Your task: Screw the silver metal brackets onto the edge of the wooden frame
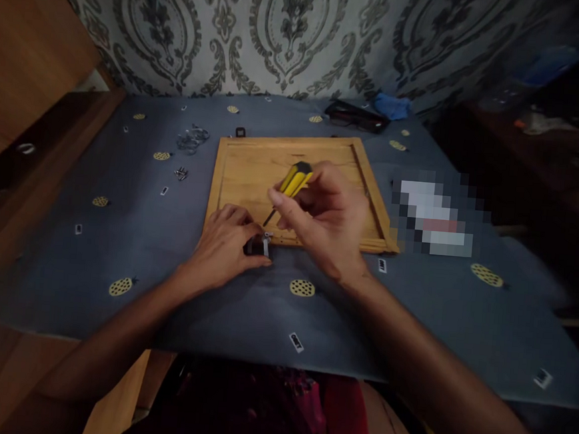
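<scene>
My right hand [336,224] grips a yellow and black screwdriver [295,179] by its handle, with the shaft pointing down and left. The tip comes down at a small metal fitting [266,246] on the near edge of a framed wooden panel [253,164]. Thumb and fingers of my left hand [223,242] close around that fitting, pinching it at the panel's edge. Part of the fitting is hidden by the fingers, and its exact kind is unclear. The panel lies flat on the table, partly covered by both hands.
Left of the panel lie a small pile of screws [181,174] and a cluster of metal pieces [192,140]. Dark glasses [356,117] and a blue cloth [393,107] are at the back. A blurred-out item [434,218] lies right, on the patterned blue tablecloth [241,320].
</scene>
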